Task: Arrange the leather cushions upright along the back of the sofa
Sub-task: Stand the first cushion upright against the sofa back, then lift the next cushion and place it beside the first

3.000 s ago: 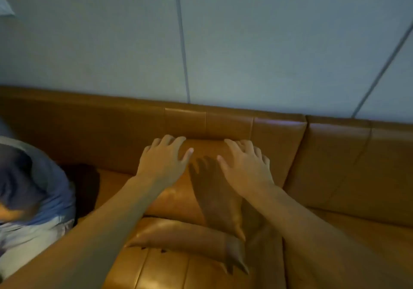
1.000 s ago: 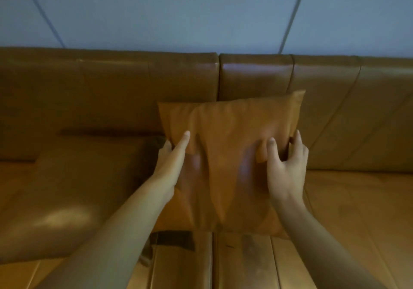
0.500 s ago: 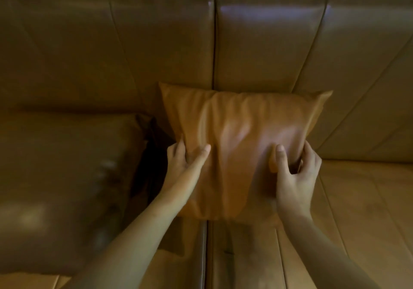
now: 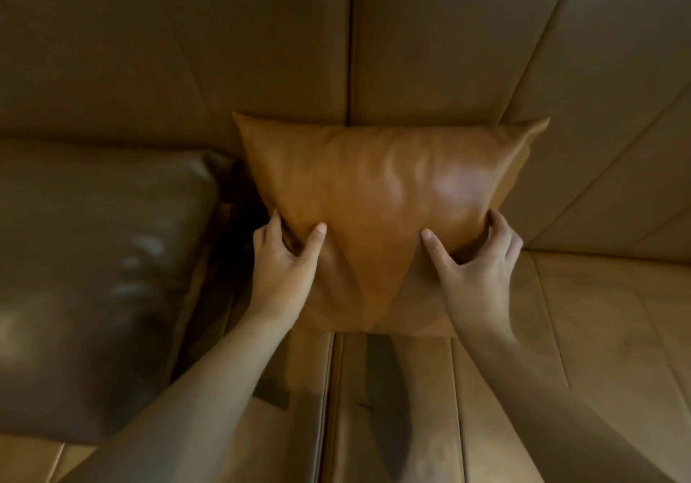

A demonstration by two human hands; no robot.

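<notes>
The tan cushion point(image 4: 377, 198) is held upright against the sofa backrest point(image 4: 261, 52), clasped at its lower sides by the left hand point(image 4: 284, 262) and right hand point(image 4: 475, 262). A darker cushion point(image 4: 97, 254) is positioned beside it, leftward.

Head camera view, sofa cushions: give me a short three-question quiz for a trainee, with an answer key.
1. True or false: both hands grip the tan cushion.
2. What lies just left of it? A) a darker cushion B) a blanket C) a bag
3. What does the tan cushion's top edge lean against?

Key:
1. True: the left hand and the right hand pinch its lower corners.
2. A: the darker cushion.
3. The sofa backrest.
</notes>
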